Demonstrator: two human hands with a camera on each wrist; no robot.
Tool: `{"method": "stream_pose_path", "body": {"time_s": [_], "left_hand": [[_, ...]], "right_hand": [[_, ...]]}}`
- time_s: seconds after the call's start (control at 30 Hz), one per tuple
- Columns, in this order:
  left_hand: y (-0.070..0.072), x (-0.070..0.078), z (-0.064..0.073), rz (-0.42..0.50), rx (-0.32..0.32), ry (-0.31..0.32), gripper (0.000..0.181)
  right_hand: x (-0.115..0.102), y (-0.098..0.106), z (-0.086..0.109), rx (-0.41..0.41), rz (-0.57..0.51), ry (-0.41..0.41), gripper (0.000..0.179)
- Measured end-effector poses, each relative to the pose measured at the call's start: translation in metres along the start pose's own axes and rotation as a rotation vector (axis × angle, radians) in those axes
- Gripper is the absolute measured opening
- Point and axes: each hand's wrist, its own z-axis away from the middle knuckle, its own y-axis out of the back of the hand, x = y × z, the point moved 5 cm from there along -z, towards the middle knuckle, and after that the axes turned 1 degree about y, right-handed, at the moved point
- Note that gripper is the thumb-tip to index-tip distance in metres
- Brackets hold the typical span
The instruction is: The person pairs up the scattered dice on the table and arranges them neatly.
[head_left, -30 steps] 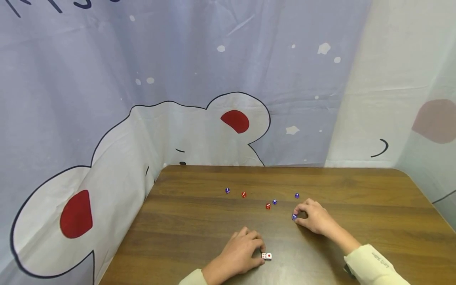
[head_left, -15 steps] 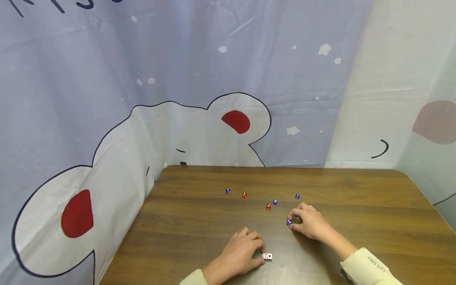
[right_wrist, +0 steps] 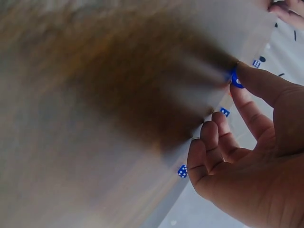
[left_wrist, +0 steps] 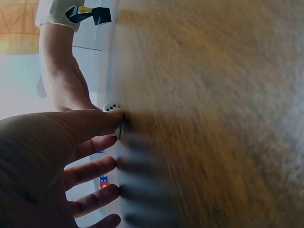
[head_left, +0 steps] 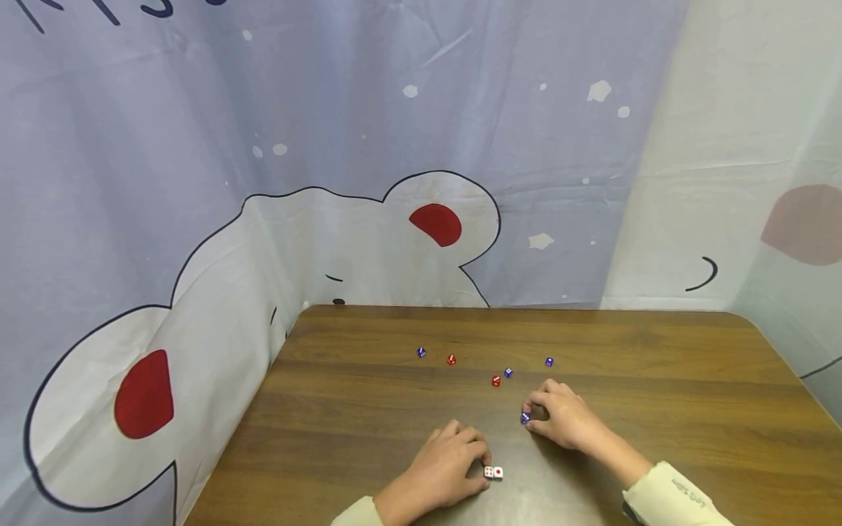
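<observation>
Two hands worked low on the wooden table (head_left: pixel 658 365). The right hand (head_left: pixel 566 420) pinched a blue die (head_left: pixel 525 418) between thumb and forefinger, down at the tabletop and a little right of the table's middle. In the right wrist view the thumb tip pressed against that die (right_wrist: pixel 234 79), the other fingers (right_wrist: pixel 209 147) curled loosely beneath; whether the die rested on the wood or hung just above it, I could not tell, since that view was blurred.

The left hand (head_left: pixel 444 467) lay nearer the front edge, its fingertips against a white die (head_left: pixel 489 473), with a second white die (head_left: pixel 498 473) showing a red spot touching the first on its right. From the left wrist the thumb met the white die (left_wrist: pixel 112 108) and the fingers (left_wrist: pixel 90 173) were bent, the grip narrow.

Farther back lay loose dice, well apart from both hands: a blue one (head_left: pixel 421 352), a red one (head_left: pixel 451 359), a red (head_left: pixel 495 380) and a blue (head_left: pixel 508 372) close together, and another blue (head_left: pixel 549 361). A cartoon-printed curtain (head_left: pixel 263 183) hung behind the table.
</observation>
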Motion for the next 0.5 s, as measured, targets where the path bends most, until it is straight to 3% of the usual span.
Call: {"method": "stream_pose_path", "body": {"time_s": [0.5], "left_hand": [[0.002,-0.004,0.001,0.036,-0.048,-0.01,0.02]], "right_hand": [[-0.014,-0.004,0.001,0.022,-0.002,0.038,0.023]]}}
